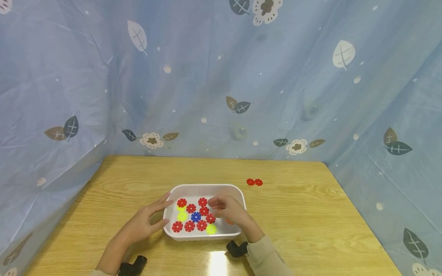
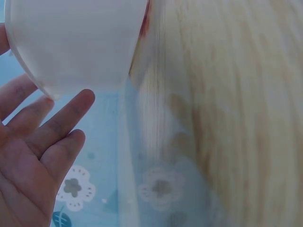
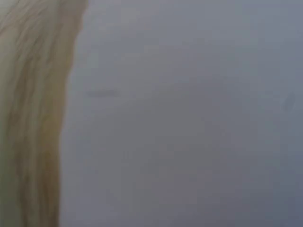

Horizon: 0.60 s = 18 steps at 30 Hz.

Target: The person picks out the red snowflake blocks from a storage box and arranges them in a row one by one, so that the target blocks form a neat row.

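Observation:
A white plastic tray (image 1: 243, 199) holds several flat, notched snowflake discs. Most are red (image 1: 189, 226), with several yellow ones (image 1: 182, 217) and a blue disc (image 1: 196, 217) among them. My left hand (image 1: 146, 220) rests its spread fingers on the tray's left end; in the left wrist view the fingertips (image 2: 85, 97) reach the rim. Over the right half of the tray, my right hand (image 1: 229, 209) bends its fingers down beside a red disc (image 1: 202, 201). I cannot tell whether it pinches anything. An orange disc (image 1: 229, 221) is partly hidden behind the right hand.
Two joined red discs (image 1: 254, 182) lie on the wooden table (image 1: 293, 214), beyond the tray's back right corner. A blue patterned curtain (image 1: 203, 76) surrounds the table at the back and sides. The right wrist view is blurred, mostly white tray wall (image 3: 180, 132).

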{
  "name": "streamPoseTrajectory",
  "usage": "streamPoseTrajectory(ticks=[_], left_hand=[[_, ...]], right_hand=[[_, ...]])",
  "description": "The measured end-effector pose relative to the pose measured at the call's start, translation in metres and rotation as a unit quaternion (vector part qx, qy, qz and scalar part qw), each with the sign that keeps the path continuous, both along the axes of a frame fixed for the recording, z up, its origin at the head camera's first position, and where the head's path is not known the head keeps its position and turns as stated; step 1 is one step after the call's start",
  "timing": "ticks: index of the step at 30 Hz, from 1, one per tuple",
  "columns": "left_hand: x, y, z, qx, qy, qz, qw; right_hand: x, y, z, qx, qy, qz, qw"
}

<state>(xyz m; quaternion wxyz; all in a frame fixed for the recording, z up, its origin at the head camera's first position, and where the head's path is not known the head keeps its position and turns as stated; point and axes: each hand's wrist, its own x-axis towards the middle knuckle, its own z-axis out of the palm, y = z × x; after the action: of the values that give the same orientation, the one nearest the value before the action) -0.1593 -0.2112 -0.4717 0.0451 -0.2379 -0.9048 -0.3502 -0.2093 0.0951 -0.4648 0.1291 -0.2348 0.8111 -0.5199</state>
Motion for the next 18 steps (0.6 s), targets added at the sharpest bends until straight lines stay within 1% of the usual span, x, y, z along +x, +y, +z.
streamPoseTrajectory(ticks=[3, 6, 12, 18], left_hand=[[-0.0002, -0.0002, 0.0000, -0.002, 0.005, -0.001, 1.0000], [0.0001, -0.0004, 0.0006, -0.003, 0.007, -0.003, 1.0000], [0.0006, -0.0010, 0.0001, 0.000, 0.007, -0.003, 1.0000], [0.0003, -0.0006, -0.0007, 0.002, 0.010, -0.005, 0.9999]], right_hand=[[0.0007, -0.0018, 0.0007, 0.043, -0.001, -0.005, 0.9991], [0.0017, -0.0029, 0.0003, 0.072, -0.004, -0.007, 0.9974], [0.0026, -0.0042, 0.0003, 0.101, 0.000, 0.011, 0.9948], [0.0031, -0.0073, -0.0029, 0.141, 0.016, 0.016, 0.9897]])
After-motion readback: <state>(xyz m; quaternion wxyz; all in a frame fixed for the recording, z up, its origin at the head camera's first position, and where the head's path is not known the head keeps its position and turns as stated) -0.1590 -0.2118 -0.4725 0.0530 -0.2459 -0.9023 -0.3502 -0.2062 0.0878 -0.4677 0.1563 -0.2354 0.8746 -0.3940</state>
